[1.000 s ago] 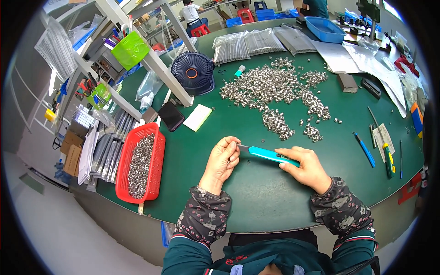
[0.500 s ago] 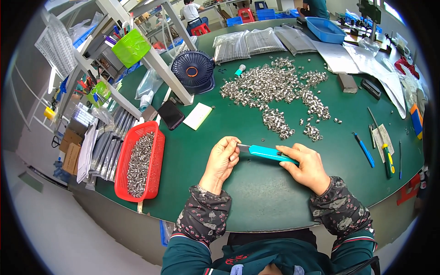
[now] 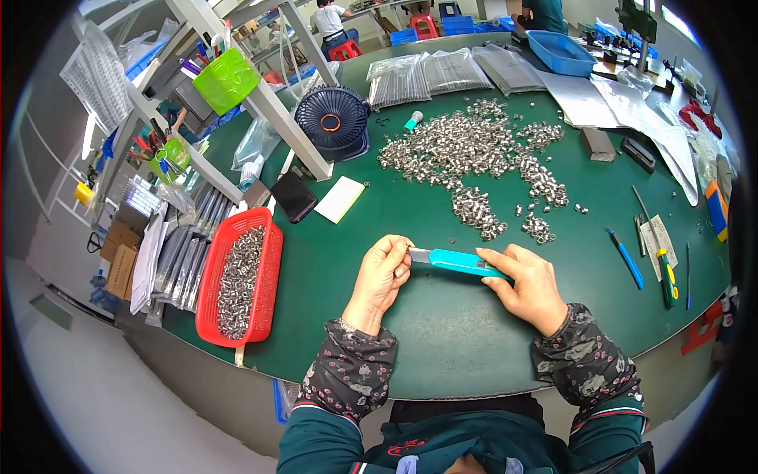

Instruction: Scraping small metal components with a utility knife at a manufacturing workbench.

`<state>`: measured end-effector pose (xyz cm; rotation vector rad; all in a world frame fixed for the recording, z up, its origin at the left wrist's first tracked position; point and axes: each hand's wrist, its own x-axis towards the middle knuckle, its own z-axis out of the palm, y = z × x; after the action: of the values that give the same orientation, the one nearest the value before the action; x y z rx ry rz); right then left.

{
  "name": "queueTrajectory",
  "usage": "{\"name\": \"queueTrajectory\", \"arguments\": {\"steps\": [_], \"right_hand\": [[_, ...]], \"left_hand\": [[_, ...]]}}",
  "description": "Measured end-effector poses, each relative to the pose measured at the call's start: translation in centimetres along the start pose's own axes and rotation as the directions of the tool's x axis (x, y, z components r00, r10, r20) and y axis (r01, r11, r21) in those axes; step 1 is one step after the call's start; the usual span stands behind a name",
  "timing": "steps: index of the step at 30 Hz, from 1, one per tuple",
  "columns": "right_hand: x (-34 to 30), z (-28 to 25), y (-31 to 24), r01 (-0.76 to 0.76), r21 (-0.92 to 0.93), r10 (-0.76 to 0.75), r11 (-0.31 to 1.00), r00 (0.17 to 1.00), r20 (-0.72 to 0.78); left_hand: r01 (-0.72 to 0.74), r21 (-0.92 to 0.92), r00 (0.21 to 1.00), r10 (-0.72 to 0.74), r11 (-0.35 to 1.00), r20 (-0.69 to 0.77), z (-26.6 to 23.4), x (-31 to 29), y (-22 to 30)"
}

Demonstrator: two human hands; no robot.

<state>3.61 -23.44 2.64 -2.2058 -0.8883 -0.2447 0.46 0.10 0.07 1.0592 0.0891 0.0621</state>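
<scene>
A turquoise utility knife (image 3: 462,263) lies level in my right hand (image 3: 527,286), its handle gripped between thumb and fingers. The bare blade (image 3: 420,255) points left, its tip meeting the pinched fingertips of my left hand (image 3: 380,276). Whatever small piece those fingers hold is hidden. Beyond my hands a large heap of small shiny metal rings (image 3: 466,146) spreads over the green table (image 3: 466,347), with smaller clusters on its near side. To the left, a red plastic basket (image 3: 272,292) holds many small metal pieces.
A black fan (image 3: 332,122), a phone (image 3: 294,197) and a notepad (image 3: 339,199) stand or lie left of the heap. On the right are a blue pen-like tool (image 3: 626,259) and a yellow-green screwdriver (image 3: 668,276). Bagged metal tubes (image 3: 458,73) line the back, near a blue tray (image 3: 560,52).
Both hands and the knife stay almost in place; the blade has turned slightly, showing more of its flat side. A person has come into sight behind the shelf at the left.
</scene>
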Motion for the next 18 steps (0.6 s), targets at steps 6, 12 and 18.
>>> {"name": "queueTrajectory", "arguments": {"steps": [6, 12, 18], "right_hand": [[0.05, 0.0, -0.1, 0.031, -0.031, -0.032, 0.999, 0.999, -0.016], [0.01, 0.01, -0.1, 0.047, -0.037, -0.048, 0.998, 0.998, -0.027], [0.03, 0.02, -0.1, 0.056, -0.028, -0.057, 0.998, 0.998, -0.03]], "left_hand": [[-0.012, 0.077, 1.0, 0.014, 0.997, -0.026, 0.2, -0.1, 0.19], [0.011, 0.11, 0.999, -0.005, 0.994, -0.05, 0.22, -0.14, 0.25], [0.039, 0.115, 0.998, -0.033, 0.993, -0.06, 0.48, -0.23, 0.45]]}}
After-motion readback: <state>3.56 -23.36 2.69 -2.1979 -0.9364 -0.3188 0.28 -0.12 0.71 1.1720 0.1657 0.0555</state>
